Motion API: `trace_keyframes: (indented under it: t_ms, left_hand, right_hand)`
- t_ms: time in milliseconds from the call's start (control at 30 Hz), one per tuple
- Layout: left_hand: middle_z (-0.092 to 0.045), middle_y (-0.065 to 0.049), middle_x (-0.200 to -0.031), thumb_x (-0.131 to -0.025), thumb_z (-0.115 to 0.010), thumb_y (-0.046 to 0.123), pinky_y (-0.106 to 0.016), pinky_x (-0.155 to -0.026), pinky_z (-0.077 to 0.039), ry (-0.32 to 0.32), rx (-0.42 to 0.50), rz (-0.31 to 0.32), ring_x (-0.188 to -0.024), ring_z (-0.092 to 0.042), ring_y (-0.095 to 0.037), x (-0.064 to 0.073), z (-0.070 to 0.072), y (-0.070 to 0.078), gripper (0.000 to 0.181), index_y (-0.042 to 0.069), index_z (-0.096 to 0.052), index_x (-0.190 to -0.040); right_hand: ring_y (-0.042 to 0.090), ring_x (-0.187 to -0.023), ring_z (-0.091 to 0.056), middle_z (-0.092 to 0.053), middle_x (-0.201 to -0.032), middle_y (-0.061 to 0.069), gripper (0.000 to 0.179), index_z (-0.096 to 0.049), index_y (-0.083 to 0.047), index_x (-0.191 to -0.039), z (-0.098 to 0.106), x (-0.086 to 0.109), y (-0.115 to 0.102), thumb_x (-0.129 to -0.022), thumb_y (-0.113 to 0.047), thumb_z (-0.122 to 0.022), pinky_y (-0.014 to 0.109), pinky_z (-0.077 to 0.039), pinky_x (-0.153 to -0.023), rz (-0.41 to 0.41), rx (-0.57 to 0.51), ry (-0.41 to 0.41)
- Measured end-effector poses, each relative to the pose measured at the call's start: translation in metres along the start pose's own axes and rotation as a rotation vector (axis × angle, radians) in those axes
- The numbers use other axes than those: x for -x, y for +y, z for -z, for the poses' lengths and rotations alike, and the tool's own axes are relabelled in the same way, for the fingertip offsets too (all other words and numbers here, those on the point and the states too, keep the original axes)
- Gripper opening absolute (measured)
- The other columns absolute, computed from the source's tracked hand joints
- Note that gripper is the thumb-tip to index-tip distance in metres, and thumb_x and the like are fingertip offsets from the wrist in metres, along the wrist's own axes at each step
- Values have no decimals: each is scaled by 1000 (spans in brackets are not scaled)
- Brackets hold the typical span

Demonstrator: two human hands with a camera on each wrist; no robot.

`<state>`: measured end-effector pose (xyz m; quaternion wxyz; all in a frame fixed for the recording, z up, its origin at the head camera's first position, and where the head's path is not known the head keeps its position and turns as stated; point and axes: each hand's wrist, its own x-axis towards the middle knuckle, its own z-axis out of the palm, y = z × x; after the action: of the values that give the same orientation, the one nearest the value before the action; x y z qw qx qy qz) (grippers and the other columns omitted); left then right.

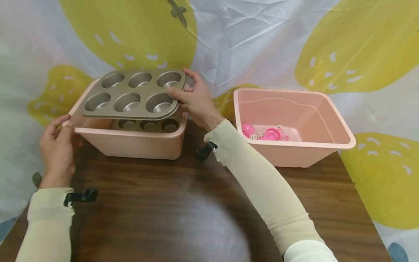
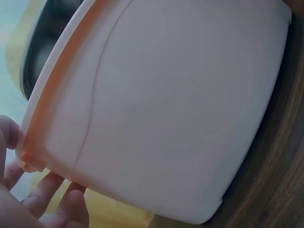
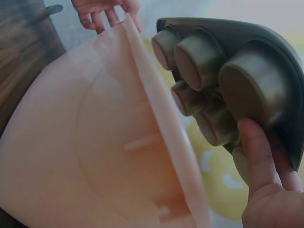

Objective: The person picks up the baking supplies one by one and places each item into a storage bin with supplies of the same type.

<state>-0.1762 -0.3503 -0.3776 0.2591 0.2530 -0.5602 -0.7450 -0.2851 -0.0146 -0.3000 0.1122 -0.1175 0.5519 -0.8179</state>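
A bronze muffin tin (image 1: 137, 87) with several round cups is held over the left pink bin (image 1: 147, 145). My right hand (image 1: 198, 100) grips its right end, thumb on top. In the right wrist view, fingers (image 3: 256, 152) reach beneath the muffin tin (image 3: 247, 80), against the underside of a cup. A second dark muffin tin (image 1: 150, 124) sits inside the bin, partly hidden by the front wall and the raised tin. My left hand (image 1: 59, 147) holds the bin's front left corner at the rim. The left wrist view shows its fingertips (image 2: 76, 204) at that corner.
Another pink bin (image 1: 294, 154) stands to the right on the brown wooden table (image 1: 157, 203). Pink measuring cups (image 1: 271, 134) and other small pink and white items lie inside it. A lemon-patterned cloth (image 1: 245, 32) hangs behind both bins.
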Motion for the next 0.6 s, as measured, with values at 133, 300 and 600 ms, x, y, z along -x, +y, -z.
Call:
trace_keyframes:
  t_ms: [133,300,600]
  left_hand:
    - [-67,1,-92,-94,-81,17,-19,-47,-51,-7,-20,-14,-69,-65,-9,0,0,0,26,17,-79,-119]
    - [-67,1,-92,-92,-83,18,-19,-47,-51,-8,-30,-9,-69,-66,-9,2,-1,-3,27,18,-79,-120]
    - [-67,1,-98,-96,-76,15,-19,-48,-50,0,-68,7,-66,-66,-9,2,-5,-3,27,20,-78,-122]
  right_hand:
    - [23,-82,-74,-70,-126,26,86,-30,-15,-161,-14,-10,8,-91,8,-75,42,-66,-73,-45,34,19]
    - [26,-83,-75,-67,-132,22,88,-31,-13,-162,-25,-16,18,-90,6,-77,53,-66,-80,-101,83,26]
    - [31,-86,-77,-70,-122,25,80,-32,-10,-161,-26,-19,25,-94,1,-76,55,-65,-81,-139,187,10]
